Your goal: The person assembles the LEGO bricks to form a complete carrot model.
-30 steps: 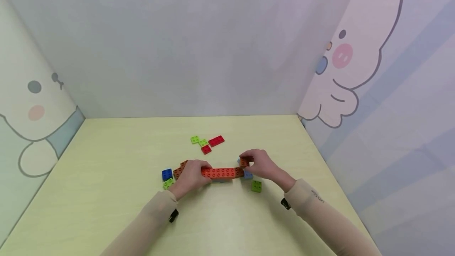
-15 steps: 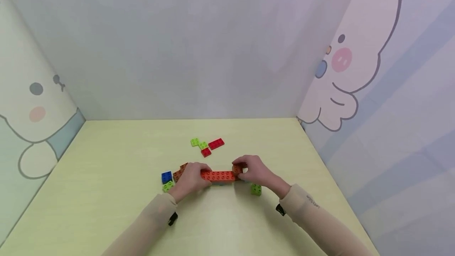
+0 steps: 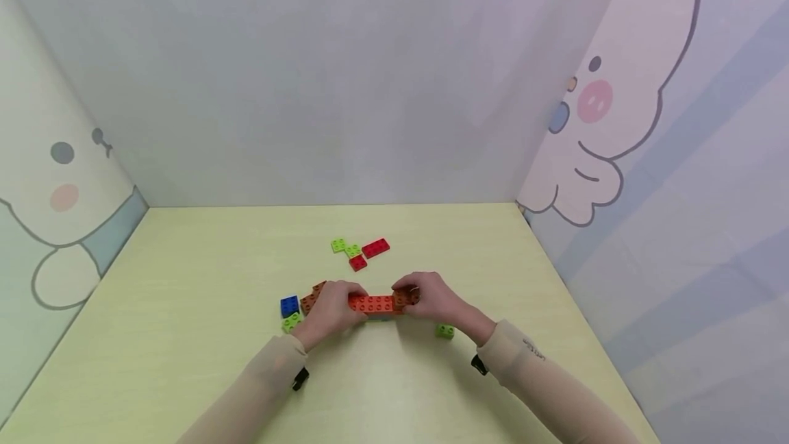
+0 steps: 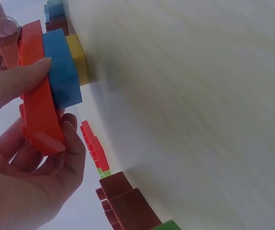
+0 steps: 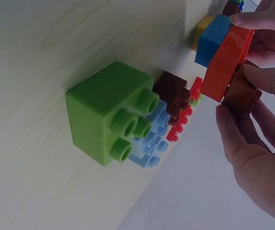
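Note:
My left hand (image 3: 333,307) grips the left end of a long orange-red brick (image 3: 374,304), thumb on the near side and fingers on the far side. A blue brick (image 4: 63,72) is fixed under its middle, with a yellow brick (image 4: 78,57) below that. On the studs at the right end sits a brown brick (image 5: 241,91), pinched between the thumb and fingers of my right hand (image 3: 434,299). The brown brick lies flush over the orange-red one in the right wrist view.
Right of the stack are a green brick (image 5: 106,110), light blue bricks (image 5: 159,117) and a dark brown brick (image 5: 171,88). At the left lie a dark blue brick (image 3: 289,306), a lime brick (image 3: 292,323) and brown bricks (image 3: 308,303). Thin red (image 3: 375,248) and lime pieces (image 3: 338,245) lie farther back.
My right hand has carried the brown brick leftward from beside the stack onto the right end of the orange-red brick. The left hand has kept its grip in place.

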`<state>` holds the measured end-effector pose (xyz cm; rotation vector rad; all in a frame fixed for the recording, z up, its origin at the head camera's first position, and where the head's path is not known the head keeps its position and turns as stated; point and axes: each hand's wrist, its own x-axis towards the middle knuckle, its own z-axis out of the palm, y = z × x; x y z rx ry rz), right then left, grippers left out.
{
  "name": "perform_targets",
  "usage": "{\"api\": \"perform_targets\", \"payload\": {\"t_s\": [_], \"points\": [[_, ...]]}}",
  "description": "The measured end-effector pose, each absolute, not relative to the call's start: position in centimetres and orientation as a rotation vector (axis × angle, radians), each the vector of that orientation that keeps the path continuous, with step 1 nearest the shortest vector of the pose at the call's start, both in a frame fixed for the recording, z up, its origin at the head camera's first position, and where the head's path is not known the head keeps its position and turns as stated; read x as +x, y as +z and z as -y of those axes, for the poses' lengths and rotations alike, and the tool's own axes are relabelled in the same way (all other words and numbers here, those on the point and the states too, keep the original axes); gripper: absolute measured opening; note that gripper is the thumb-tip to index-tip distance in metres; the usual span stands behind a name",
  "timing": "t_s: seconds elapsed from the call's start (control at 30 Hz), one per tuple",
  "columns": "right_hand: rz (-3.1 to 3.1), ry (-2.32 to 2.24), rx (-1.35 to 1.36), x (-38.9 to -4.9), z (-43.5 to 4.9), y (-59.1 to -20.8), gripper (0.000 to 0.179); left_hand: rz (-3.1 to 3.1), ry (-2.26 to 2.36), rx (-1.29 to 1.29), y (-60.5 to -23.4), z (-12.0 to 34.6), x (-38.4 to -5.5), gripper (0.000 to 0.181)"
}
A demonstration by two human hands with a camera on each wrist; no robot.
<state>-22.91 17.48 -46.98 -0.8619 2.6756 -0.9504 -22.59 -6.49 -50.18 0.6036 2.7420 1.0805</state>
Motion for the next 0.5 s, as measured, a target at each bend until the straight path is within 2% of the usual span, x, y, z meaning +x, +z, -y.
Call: {"api": "perform_targets", "payload": {"t_s": [0.5], "points": [[-2.626,-1.052,-0.665,-23.4,-17.6,-48.4,0.040,-2.725,1.087,0.574,-50.0,6.5,-22.7,0.030]]}}
